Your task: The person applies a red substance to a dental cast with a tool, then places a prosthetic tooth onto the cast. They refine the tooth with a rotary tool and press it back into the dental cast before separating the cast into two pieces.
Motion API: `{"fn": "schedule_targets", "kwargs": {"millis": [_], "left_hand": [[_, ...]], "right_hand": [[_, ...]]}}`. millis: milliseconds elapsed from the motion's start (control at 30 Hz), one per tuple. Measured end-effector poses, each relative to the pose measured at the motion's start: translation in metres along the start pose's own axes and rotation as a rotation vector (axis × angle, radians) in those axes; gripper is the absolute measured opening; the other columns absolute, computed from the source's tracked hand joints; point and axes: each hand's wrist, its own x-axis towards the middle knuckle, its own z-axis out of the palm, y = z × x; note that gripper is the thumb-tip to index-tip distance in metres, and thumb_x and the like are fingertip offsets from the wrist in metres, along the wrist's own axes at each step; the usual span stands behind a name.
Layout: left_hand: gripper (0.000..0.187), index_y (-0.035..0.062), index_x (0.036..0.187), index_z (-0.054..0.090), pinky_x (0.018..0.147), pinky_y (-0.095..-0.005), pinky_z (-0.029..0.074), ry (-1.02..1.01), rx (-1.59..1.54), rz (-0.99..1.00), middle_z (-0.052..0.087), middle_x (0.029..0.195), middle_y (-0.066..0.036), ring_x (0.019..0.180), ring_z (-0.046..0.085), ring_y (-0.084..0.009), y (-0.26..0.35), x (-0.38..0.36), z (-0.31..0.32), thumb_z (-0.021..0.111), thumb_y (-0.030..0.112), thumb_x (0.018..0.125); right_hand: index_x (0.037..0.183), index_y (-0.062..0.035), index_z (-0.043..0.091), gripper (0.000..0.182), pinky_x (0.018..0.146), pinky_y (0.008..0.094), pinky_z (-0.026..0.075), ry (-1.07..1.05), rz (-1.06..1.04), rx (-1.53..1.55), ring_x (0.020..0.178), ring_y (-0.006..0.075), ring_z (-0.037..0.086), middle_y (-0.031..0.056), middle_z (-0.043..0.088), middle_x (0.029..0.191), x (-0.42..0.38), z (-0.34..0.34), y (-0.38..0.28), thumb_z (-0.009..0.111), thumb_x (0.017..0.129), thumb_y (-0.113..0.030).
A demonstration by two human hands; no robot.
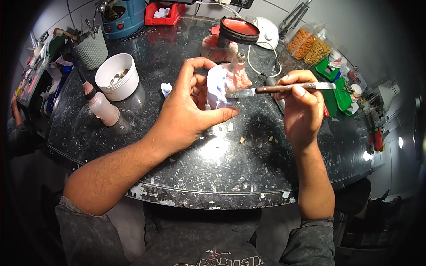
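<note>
My left hand (186,99) is wrapped around the side of a white plaster dental cast (215,84) with blue marks, holding it tilted above the bench. In my right hand (304,99) is a wax knife (284,88) with a brown handle, pinched between thumb and fingers. Its blade points left, and the tip appears to touch the cast's right side. Directly behind the cast stands a glass burner (240,66) with a metal neck, partly hidden. A dark round pan of red wax (240,26) is raised behind it.
Small tooth-like bits (242,139) lie on the dark bench (191,177). At left are a white tub (116,80), a pink bottle (103,106) and a tool cup (91,51). Bags of orange pieces (301,42) and green trays (341,95) stand right. A white cord (250,57) curves behind.
</note>
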Motion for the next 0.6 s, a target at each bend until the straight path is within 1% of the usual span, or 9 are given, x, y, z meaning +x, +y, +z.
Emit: {"fn": "schedule_targets", "kwargs": {"millis": [33,100,233,300,433,500,600], "left_hand": [[0.072,0.0105,0.127,0.035,0.072,-0.0249,0.048,-0.001,0.000,0.000,0.055,0.098,-0.004,0.088,0.056,-0.0094,0.0014,-0.0001,-0.0001,0.083,0.008,0.073],[0.077,0.0100,0.132,0.033,0.089,-0.0281,0.045,-0.022,-0.064,-0.059,0.057,0.113,-0.009,0.103,0.056,-0.0133,0.0047,-0.0005,-0.0004,0.083,0.005,0.073],[0.077,0.0098,0.132,0.033,0.090,-0.0285,0.045,-0.029,-0.062,-0.067,0.057,0.113,-0.009,0.103,0.056,-0.0134,0.0030,-0.0005,-0.0006,0.083,0.006,0.073],[0.072,0.0104,0.127,0.035,0.074,-0.0251,0.048,0.000,-0.044,0.004,0.056,0.099,-0.005,0.090,0.057,-0.0099,-0.0002,0.0002,0.0007,0.084,0.008,0.073],[0.072,0.0102,0.127,0.035,0.074,-0.0251,0.048,-0.003,-0.060,0.007,0.056,0.099,-0.005,0.090,0.056,-0.0099,0.0007,-0.0002,0.0015,0.084,0.007,0.073],[0.072,0.0102,0.127,0.035,0.075,-0.0253,0.048,0.001,-0.104,0.014,0.056,0.100,-0.005,0.091,0.057,-0.0100,0.0006,0.0000,0.0023,0.083,0.006,0.074],[0.071,0.0100,0.127,0.035,0.077,-0.0259,0.049,-0.009,-0.076,0.008,0.056,0.101,-0.006,0.093,0.057,-0.0106,0.0010,0.0000,0.0011,0.083,0.006,0.074]], "right_hand": [[0.099,0.0048,0.062,0.025,0.076,0.0308,0.048,0.001,0.000,0.000,0.079,0.0172,0.060,0.0128,0.063,0.093,-0.0001,0.0004,0.0000,0.057,0.086,-0.016],[0.099,0.0050,0.061,0.025,0.076,0.0306,0.048,0.018,0.006,-0.004,0.079,0.0172,0.060,0.0129,0.063,0.093,-0.0002,0.0017,0.0000,0.057,0.087,-0.016],[0.100,0.0052,0.061,0.025,0.076,0.0306,0.048,-0.022,0.006,0.008,0.079,0.0171,0.060,0.0129,0.063,0.093,0.0000,-0.0012,0.0010,0.058,0.087,-0.016],[0.100,0.0052,0.061,0.025,0.076,0.0304,0.048,-0.003,0.012,0.016,0.079,0.0171,0.060,0.0130,0.063,0.093,-0.0001,-0.0003,0.0009,0.058,0.087,-0.016],[0.100,0.0052,0.061,0.025,0.076,0.0303,0.048,-0.027,0.024,0.029,0.079,0.0171,0.060,0.0132,0.063,0.093,0.0002,-0.0045,0.0024,0.058,0.088,-0.016],[0.100,0.0053,0.061,0.025,0.076,0.0301,0.048,0.008,0.018,0.017,0.079,0.0171,0.060,0.0132,0.063,0.093,0.0002,-0.0013,0.0017,0.058,0.088,-0.016],[0.100,0.0056,0.061,0.025,0.076,0.0299,0.048,-0.016,0.018,0.025,0.079,0.0171,0.060,0.0132,0.063,0.093,0.0004,-0.0023,0.0012,0.058,0.088,-0.016]]}}
